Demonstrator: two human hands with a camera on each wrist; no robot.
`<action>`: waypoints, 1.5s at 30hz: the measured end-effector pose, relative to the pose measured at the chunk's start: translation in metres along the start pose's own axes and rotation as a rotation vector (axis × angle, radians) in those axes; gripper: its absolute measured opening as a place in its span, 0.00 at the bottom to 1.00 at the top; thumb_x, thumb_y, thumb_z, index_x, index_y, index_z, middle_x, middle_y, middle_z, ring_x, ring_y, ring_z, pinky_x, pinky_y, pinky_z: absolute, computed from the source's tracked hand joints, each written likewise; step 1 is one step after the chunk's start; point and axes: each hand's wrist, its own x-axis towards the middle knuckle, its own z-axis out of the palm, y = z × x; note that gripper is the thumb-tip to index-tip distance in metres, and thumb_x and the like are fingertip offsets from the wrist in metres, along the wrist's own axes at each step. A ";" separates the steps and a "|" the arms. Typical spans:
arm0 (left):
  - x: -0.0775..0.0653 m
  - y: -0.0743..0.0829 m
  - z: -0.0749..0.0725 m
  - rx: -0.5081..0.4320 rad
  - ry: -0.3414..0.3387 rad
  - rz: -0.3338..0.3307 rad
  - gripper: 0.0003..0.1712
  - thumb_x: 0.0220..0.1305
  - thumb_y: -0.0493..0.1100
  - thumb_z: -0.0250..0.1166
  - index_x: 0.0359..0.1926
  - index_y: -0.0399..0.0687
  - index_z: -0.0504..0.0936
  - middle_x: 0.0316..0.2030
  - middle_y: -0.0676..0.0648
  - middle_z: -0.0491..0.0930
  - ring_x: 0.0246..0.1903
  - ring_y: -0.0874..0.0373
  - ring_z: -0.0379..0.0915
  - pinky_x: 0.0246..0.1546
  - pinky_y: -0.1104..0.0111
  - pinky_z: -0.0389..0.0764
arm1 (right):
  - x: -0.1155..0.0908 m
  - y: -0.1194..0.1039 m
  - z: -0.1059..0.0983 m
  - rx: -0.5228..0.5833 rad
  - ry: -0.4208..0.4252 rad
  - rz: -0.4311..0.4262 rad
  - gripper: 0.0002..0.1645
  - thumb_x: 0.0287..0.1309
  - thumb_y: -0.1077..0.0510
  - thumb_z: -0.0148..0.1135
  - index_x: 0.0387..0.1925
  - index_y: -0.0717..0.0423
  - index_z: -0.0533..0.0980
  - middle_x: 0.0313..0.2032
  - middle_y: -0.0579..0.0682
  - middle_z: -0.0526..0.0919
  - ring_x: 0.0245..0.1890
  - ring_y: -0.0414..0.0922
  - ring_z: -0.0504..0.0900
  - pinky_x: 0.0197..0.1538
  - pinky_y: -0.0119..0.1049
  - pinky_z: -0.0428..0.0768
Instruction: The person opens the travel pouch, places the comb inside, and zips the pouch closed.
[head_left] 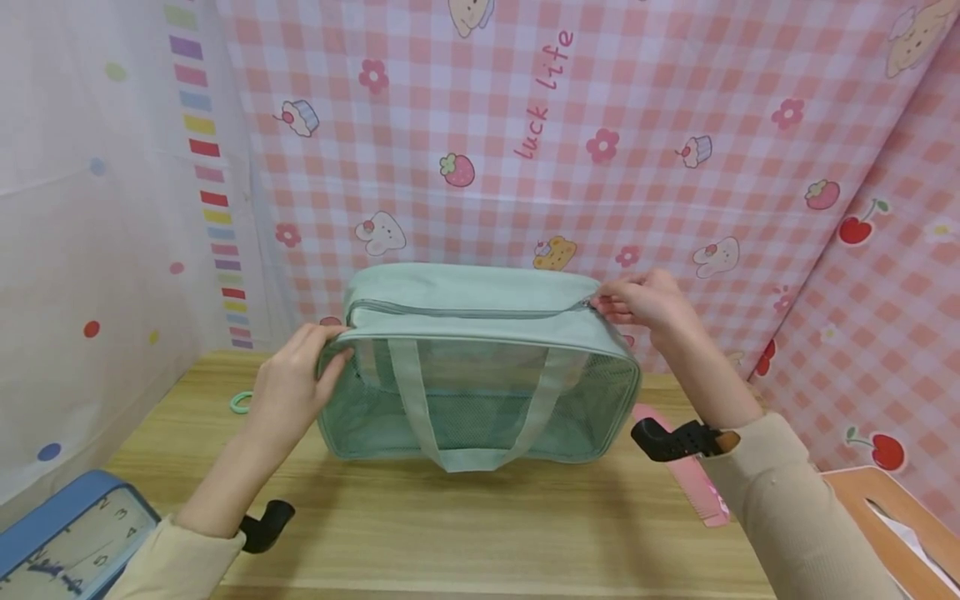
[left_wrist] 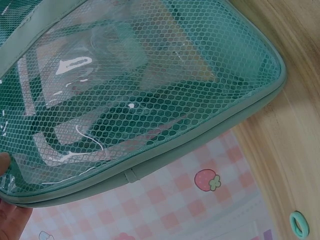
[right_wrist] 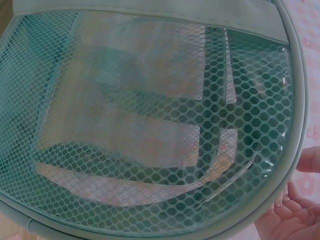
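Observation:
A pale green bag [head_left: 480,286] with a see-through mesh front stands upright on the wooden table. Its strap handle [head_left: 408,392] hangs down the front. Across the top runs a grey zipper [head_left: 480,314]. My left hand [head_left: 291,379] grips the upper left corner, thumb on the front side. At the zipper's right end, my right hand [head_left: 643,302] pinches the zipper pull, mostly hidden by the fingers. In the left wrist view, mesh and piping [left_wrist: 155,155] fill most of the picture. The right wrist view shows the bag's mesh side [right_wrist: 150,145] with my fingers beyond its edge.
A blue clock [head_left: 82,529] stands at the front left, and a small green ring [head_left: 240,403] lies behind it. On the right are a pink comb [head_left: 693,483] and an orange tissue box [head_left: 892,525]. Checked cloth [head_left: 510,150] hangs close behind the bag.

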 end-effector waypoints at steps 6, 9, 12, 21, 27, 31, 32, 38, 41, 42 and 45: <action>0.000 0.000 -0.001 -0.001 0.005 -0.008 0.14 0.50 0.32 0.68 0.40 0.35 0.78 0.34 0.40 0.79 0.33 0.46 0.79 0.27 0.55 0.80 | 0.001 -0.002 0.003 -0.011 0.009 0.001 0.22 0.60 0.60 0.53 0.50 0.73 0.69 0.16 0.37 0.79 0.21 0.31 0.79 0.32 0.22 0.80; 0.000 -0.001 -0.001 0.000 0.007 -0.011 0.14 0.50 0.32 0.68 0.40 0.35 0.78 0.34 0.40 0.79 0.33 0.45 0.79 0.27 0.55 0.80 | 0.002 -0.004 0.005 -0.038 0.008 -0.003 0.22 0.59 0.60 0.53 0.50 0.74 0.70 0.16 0.37 0.79 0.20 0.30 0.79 0.31 0.22 0.80; 0.001 -0.001 -0.001 0.002 0.008 -0.012 0.14 0.50 0.32 0.68 0.40 0.35 0.78 0.33 0.40 0.79 0.33 0.45 0.79 0.27 0.55 0.80 | 0.004 -0.006 0.007 -0.066 0.006 -0.003 0.20 0.58 0.60 0.54 0.47 0.73 0.72 0.15 0.38 0.79 0.19 0.31 0.79 0.30 0.22 0.80; 0.001 -0.003 -0.003 0.008 0.008 -0.022 0.14 0.50 0.32 0.68 0.40 0.34 0.78 0.34 0.39 0.79 0.34 0.45 0.79 0.28 0.55 0.80 | 0.006 -0.011 0.015 -0.173 0.024 -0.030 0.19 0.57 0.60 0.53 0.44 0.74 0.74 0.14 0.39 0.78 0.18 0.30 0.77 0.28 0.24 0.81; 0.000 -0.004 -0.003 -0.006 0.015 -0.013 0.14 0.50 0.31 0.68 0.40 0.34 0.78 0.34 0.39 0.79 0.35 0.45 0.79 0.31 0.55 0.80 | 0.008 -0.012 0.018 -0.209 0.035 -0.007 0.17 0.56 0.60 0.53 0.40 0.73 0.76 0.14 0.40 0.78 0.16 0.31 0.76 0.27 0.24 0.80; -0.002 -0.004 -0.003 -0.021 0.030 -0.008 0.15 0.48 0.30 0.68 0.39 0.35 0.78 0.34 0.40 0.79 0.35 0.46 0.79 0.31 0.55 0.80 | 0.008 -0.013 0.015 -0.132 0.008 0.009 0.15 0.57 0.60 0.53 0.39 0.70 0.75 0.14 0.40 0.79 0.17 0.31 0.77 0.27 0.23 0.80; -0.003 -0.004 -0.003 -0.024 0.033 -0.006 0.15 0.48 0.30 0.68 0.39 0.35 0.78 0.34 0.40 0.79 0.35 0.46 0.79 0.32 0.56 0.80 | 0.007 -0.013 0.013 -0.101 -0.002 0.013 0.14 0.57 0.60 0.53 0.38 0.69 0.76 0.15 0.40 0.79 0.17 0.31 0.78 0.28 0.23 0.80; -0.004 -0.003 -0.002 -0.042 0.037 0.010 0.16 0.47 0.30 0.69 0.40 0.36 0.78 0.35 0.40 0.79 0.37 0.46 0.79 0.34 0.57 0.80 | 0.006 -0.009 -0.002 0.044 -0.065 0.038 0.09 0.61 0.58 0.53 0.36 0.62 0.73 0.17 0.39 0.80 0.21 0.32 0.80 0.32 0.23 0.81; -0.005 -0.003 -0.001 -0.047 0.034 0.009 0.16 0.47 0.30 0.69 0.40 0.36 0.78 0.36 0.41 0.79 0.37 0.47 0.79 0.34 0.57 0.81 | 0.006 -0.006 -0.009 0.128 -0.111 0.056 0.08 0.62 0.58 0.52 0.36 0.60 0.71 0.19 0.40 0.81 0.21 0.32 0.79 0.32 0.23 0.80; -0.005 -0.003 -0.001 -0.049 0.032 0.009 0.16 0.47 0.30 0.69 0.40 0.36 0.78 0.36 0.41 0.79 0.37 0.47 0.79 0.34 0.57 0.81 | 0.006 -0.005 -0.011 0.166 -0.130 0.060 0.07 0.62 0.59 0.52 0.35 0.60 0.72 0.19 0.41 0.81 0.21 0.33 0.79 0.31 0.22 0.80; -0.005 -0.002 -0.001 -0.052 0.027 0.010 0.16 0.48 0.31 0.69 0.41 0.37 0.78 0.36 0.41 0.79 0.37 0.47 0.79 0.34 0.57 0.81 | 0.007 -0.001 -0.017 0.276 -0.188 0.066 0.08 0.61 0.61 0.52 0.29 0.58 0.75 0.19 0.44 0.82 0.20 0.34 0.79 0.29 0.23 0.80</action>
